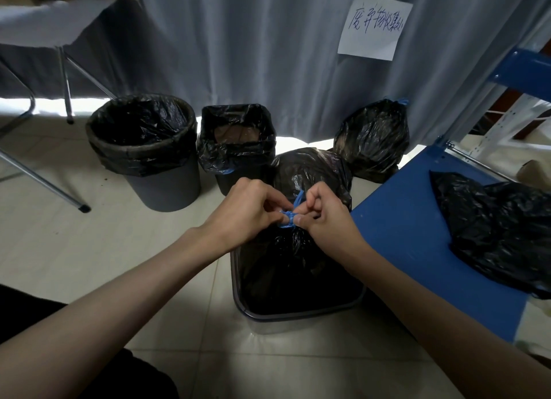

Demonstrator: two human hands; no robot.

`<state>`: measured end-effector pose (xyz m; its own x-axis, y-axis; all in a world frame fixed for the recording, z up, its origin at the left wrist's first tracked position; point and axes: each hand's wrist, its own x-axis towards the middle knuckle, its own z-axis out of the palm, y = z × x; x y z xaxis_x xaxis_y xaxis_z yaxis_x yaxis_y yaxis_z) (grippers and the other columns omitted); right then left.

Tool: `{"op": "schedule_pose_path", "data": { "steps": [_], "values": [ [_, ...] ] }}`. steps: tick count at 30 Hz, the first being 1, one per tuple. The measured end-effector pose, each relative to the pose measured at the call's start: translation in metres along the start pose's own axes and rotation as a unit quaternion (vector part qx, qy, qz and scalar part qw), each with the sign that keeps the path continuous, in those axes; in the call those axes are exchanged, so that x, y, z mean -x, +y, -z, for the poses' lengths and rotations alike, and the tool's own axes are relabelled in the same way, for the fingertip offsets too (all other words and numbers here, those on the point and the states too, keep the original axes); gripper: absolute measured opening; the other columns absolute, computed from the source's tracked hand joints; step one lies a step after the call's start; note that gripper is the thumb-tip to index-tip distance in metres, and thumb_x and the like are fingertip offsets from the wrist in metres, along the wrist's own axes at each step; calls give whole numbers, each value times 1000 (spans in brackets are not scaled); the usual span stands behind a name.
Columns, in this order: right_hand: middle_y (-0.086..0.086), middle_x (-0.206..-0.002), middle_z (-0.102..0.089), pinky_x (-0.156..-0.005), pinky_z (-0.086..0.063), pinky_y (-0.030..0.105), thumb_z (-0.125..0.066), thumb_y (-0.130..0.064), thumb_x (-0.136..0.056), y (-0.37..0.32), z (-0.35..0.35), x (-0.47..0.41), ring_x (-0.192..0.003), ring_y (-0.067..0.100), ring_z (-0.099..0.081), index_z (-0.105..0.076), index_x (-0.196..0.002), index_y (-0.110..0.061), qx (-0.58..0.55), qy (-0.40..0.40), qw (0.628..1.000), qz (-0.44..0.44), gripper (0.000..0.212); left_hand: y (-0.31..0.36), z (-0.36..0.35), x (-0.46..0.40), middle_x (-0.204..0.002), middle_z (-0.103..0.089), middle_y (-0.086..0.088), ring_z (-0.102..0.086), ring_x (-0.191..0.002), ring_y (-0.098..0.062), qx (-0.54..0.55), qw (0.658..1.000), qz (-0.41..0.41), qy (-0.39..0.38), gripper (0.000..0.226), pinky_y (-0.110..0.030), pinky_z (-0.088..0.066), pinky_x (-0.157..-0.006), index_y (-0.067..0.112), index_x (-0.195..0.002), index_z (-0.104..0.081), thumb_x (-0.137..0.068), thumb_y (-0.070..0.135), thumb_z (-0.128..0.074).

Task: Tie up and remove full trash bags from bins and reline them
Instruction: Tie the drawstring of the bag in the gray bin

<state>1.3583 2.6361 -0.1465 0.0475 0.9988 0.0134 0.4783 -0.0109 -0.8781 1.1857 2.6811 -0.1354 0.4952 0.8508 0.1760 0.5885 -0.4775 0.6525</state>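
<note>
A full black trash bag (310, 172) stands in a grey square bin (298, 316) in front of me. Its neck is gathered under a blue drawstring knot (287, 218). My left hand (247, 209) pinches the drawstring from the left. From the right, my right hand (326, 216) pinches it too, and one blue strand sticks up between the hands. A tied black bag (372, 139) with a blue tie sits on the floor behind. A loose black bag (492, 231) lies on the blue shelf board (411, 234) at right.
A round grey bin (149, 148) and a smaller square bin (237, 142), both lined in black, stand at the back left. A grey curtain (268, 40) with a paper note (374, 25) hangs behind. Metal table legs (67, 85) stand at left, blue shelving (524, 67) at right.
</note>
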Motion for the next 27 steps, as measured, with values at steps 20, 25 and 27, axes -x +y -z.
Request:
{"op": "schedule_pose_path", "data": {
  "steps": [20, 25, 27],
  "values": [
    [-8, -82, -59, -62, -47, 10, -72, 6, -79, 2, 1, 7, -66, 4, -58, -68, -73, -19, 119, 58, 985, 109, 26, -3, 1, 1, -75, -66, -4, -56, -65, -7, 344, 900, 233, -129, 15, -14, -48, -60, -3, -98, -72, -93, 6, -63],
    [-8, -79, -63, -61, -47, 10, -78, -6, -75, 1, -3, 12, -66, 11, -65, -75, -78, -15, 99, 77, 987, 99, 10, -2, 2, 0, -73, -64, -5, -53, -57, -5, 383, 878, 259, -119, 12, -12, -45, -54, 2, -92, -73, -93, 5, -61],
    [-7, -79, -66, -61, -48, 10, -85, -16, -73, -1, -4, 14, -68, 9, -66, -76, -79, -14, 72, 76, 991, 84, 11, -2, 3, 1, -73, -64, -5, -52, -57, -5, 383, 879, 260, -119, 13, -12, -44, -54, 2, -91, -74, -93, 5, -61]
  ]
}}
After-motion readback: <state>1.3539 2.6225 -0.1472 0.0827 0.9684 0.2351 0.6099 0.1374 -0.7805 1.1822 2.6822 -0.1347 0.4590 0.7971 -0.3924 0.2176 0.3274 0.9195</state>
